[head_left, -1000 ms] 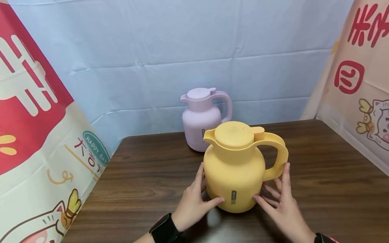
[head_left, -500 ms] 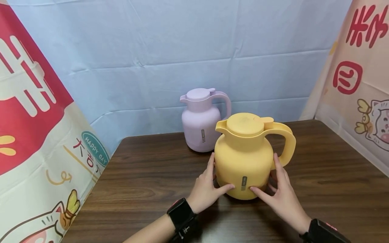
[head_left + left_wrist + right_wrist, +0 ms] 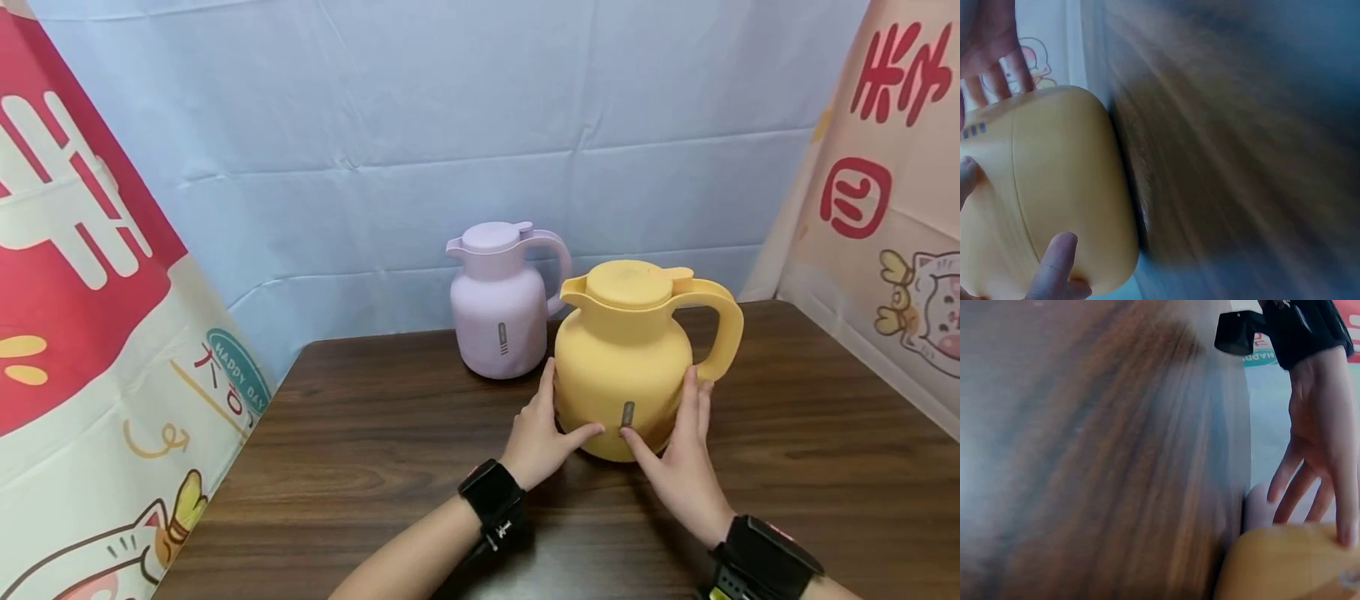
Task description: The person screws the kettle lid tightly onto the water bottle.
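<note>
A yellow vacuum jug with lid, spout and a loop handle pointing right stands upright toward the right of the table. My left hand grips its lower left side, thumb across the front. On the lower right, below the handle, my right hand holds it the same way, thumb near the small grey label. The left wrist view has the jug's base right at the tabletop, with fingers of both hands against the body. In the right wrist view the left hand reaches around the yellow body.
A lilac jug of the same shape stands behind and to the left, near the back edge of the brown wood table. A pale blue cloth hangs behind, with printed cloths at both sides.
Both hands have moved the yellow jug back and to the right across the table. The lilac jug, partly covered before, now shows almost whole and has stayed in place.
</note>
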The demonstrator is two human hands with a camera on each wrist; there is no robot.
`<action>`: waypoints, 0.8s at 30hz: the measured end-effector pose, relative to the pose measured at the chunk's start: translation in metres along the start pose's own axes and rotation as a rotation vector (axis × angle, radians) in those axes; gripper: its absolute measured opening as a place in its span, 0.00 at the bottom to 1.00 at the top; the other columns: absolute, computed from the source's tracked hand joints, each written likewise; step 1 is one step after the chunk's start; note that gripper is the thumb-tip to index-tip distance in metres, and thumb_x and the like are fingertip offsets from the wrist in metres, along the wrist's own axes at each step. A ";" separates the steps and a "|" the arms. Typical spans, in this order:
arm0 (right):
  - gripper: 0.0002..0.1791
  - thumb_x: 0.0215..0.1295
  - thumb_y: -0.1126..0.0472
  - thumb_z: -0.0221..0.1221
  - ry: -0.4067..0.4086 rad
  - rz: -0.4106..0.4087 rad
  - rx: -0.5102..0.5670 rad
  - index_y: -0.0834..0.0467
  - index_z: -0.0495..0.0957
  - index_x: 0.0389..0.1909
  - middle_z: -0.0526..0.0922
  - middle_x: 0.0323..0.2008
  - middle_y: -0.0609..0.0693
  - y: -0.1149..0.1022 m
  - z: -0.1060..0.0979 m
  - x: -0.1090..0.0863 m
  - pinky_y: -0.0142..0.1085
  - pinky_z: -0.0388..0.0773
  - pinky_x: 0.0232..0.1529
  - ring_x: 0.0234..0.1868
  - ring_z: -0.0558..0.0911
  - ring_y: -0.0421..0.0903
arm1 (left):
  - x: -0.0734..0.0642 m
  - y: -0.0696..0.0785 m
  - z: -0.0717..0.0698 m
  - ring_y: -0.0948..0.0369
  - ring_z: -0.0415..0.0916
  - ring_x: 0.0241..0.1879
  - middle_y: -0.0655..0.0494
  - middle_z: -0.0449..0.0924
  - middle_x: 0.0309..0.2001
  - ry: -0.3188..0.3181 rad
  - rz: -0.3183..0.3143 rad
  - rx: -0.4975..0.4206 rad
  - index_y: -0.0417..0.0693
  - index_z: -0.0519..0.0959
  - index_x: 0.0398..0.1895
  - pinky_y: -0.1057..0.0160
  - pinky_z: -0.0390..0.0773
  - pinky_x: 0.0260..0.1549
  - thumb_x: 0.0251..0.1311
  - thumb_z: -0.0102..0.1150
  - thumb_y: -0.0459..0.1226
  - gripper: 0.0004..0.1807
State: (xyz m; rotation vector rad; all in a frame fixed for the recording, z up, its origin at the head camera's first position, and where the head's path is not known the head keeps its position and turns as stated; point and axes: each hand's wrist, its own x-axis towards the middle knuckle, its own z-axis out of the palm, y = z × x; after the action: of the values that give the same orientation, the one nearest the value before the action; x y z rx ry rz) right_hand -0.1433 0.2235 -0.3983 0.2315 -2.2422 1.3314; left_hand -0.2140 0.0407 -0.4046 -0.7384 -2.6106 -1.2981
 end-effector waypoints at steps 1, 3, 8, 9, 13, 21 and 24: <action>0.62 0.58 0.71 0.63 0.010 -0.014 -0.009 0.46 0.23 0.74 0.18 0.70 0.61 0.000 0.002 0.001 0.69 0.40 0.59 0.69 0.21 0.56 | 0.002 0.000 0.002 0.56 0.68 0.59 0.52 0.57 0.70 0.005 -0.001 0.007 0.61 0.33 0.76 0.57 0.74 0.51 0.52 0.61 0.62 0.58; 0.64 0.55 0.72 0.65 0.031 -0.038 -0.019 0.48 0.24 0.74 0.19 0.70 0.62 0.001 0.007 0.005 0.68 0.40 0.60 0.70 0.22 0.56 | 0.006 0.000 0.006 0.55 0.68 0.60 0.50 0.58 0.70 0.016 0.004 0.016 0.59 0.34 0.76 0.56 0.73 0.52 0.53 0.61 0.61 0.58; 0.65 0.52 0.72 0.68 0.087 -0.046 -0.061 0.50 0.25 0.74 0.23 0.71 0.65 0.013 0.011 0.018 0.68 0.46 0.59 0.71 0.27 0.59 | 0.018 -0.002 0.015 0.53 0.69 0.59 0.50 0.57 0.70 0.014 0.024 0.061 0.55 0.34 0.76 0.57 0.73 0.52 0.56 0.60 0.58 0.56; 0.65 0.52 0.71 0.68 0.096 -0.045 -0.069 0.50 0.26 0.75 0.24 0.71 0.66 0.016 0.011 0.021 0.68 0.47 0.59 0.71 0.28 0.60 | 0.021 -0.003 0.016 0.53 0.70 0.58 0.50 0.58 0.70 0.011 0.025 0.071 0.55 0.34 0.76 0.57 0.73 0.52 0.57 0.60 0.57 0.56; 0.65 0.51 0.70 0.69 0.128 -0.044 -0.096 0.49 0.29 0.75 0.29 0.71 0.67 0.029 0.011 0.033 0.68 0.47 0.59 0.71 0.31 0.61 | 0.033 -0.006 0.019 0.54 0.70 0.59 0.49 0.60 0.68 0.006 0.012 0.086 0.56 0.34 0.76 0.58 0.72 0.53 0.58 0.60 0.55 0.54; 0.63 0.52 0.68 0.70 0.149 -0.050 -0.122 0.47 0.32 0.76 0.33 0.72 0.66 0.044 0.007 0.055 0.66 0.47 0.61 0.71 0.34 0.61 | 0.058 0.003 0.026 0.56 0.76 0.52 0.47 0.69 0.63 0.041 -0.038 0.168 0.49 0.41 0.76 0.62 0.74 0.50 0.56 0.63 0.53 0.53; 0.63 0.53 0.67 0.69 0.144 -0.039 -0.127 0.47 0.31 0.75 0.32 0.72 0.66 0.047 0.006 0.061 0.67 0.48 0.60 0.71 0.34 0.63 | 0.063 0.007 0.029 0.56 0.77 0.51 0.47 0.71 0.61 0.048 -0.049 0.213 0.46 0.44 0.76 0.62 0.75 0.48 0.58 0.64 0.50 0.51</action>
State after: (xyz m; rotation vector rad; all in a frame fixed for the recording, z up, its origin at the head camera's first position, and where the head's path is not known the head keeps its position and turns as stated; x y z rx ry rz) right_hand -0.2159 0.2488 -0.4054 0.1287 -2.1794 1.1429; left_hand -0.2629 0.0899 -0.3971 -0.6050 -2.6882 -1.0131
